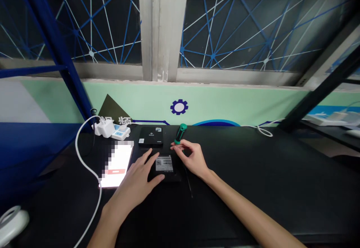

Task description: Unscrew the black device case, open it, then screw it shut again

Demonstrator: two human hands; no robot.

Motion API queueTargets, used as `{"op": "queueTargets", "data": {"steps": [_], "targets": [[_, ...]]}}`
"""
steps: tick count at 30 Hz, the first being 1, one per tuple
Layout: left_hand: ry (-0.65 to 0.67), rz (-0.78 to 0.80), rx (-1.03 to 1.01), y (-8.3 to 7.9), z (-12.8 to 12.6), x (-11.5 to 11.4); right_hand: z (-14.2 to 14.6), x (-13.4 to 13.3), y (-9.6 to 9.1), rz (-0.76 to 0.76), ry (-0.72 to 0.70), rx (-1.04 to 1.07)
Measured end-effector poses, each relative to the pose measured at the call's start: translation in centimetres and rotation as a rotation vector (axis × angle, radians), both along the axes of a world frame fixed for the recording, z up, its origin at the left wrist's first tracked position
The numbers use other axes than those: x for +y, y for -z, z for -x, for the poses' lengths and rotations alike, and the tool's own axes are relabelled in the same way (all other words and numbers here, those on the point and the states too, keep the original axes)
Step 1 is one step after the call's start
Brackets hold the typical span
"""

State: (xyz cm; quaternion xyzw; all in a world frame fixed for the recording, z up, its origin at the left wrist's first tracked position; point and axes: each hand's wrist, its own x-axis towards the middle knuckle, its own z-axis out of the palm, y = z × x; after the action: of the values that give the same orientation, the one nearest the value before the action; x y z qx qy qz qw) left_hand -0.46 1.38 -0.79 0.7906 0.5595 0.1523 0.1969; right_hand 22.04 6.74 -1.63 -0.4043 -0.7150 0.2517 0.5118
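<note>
A flat black box [174, 178] with a white printed label lies before me on the black table. My left hand [142, 176] rests at its left edge, thumb and fingers spread apart, with nothing gripped in them. In my right hand [192, 158] is a screwdriver [180, 132], pinched between thumb and fingers just below its green and black handle. The handle tilts up and away from me. Its thin dark shaft slants down beside the box, and the tip shows below my hand, right of the box. Behind lies another flat black box [150, 135] with small stickers.
Left of my left hand lies a tablet [119, 167] with a bright screen, partly pixelated. A white power strip [121, 132] with a plugged-in charger [104, 128] sits behind it. A white cable [78, 147] loops down the left side. Another cable [263, 131] lies at the back right.
</note>
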Motion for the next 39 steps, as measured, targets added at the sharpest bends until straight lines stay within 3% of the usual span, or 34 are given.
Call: {"op": "queueTargets", "data": {"steps": [28, 39], "targets": [[0.016, 0.037, 0.011, -0.8, -0.3, -0.6, -0.2, 0.1, 0.0, -0.038, 0.098, 0.079], [-0.114, -0.073, -0.066, -1.2, -0.6, -0.3, -0.3, 0.3, 0.2, -0.056, 0.099, 0.114]]}}
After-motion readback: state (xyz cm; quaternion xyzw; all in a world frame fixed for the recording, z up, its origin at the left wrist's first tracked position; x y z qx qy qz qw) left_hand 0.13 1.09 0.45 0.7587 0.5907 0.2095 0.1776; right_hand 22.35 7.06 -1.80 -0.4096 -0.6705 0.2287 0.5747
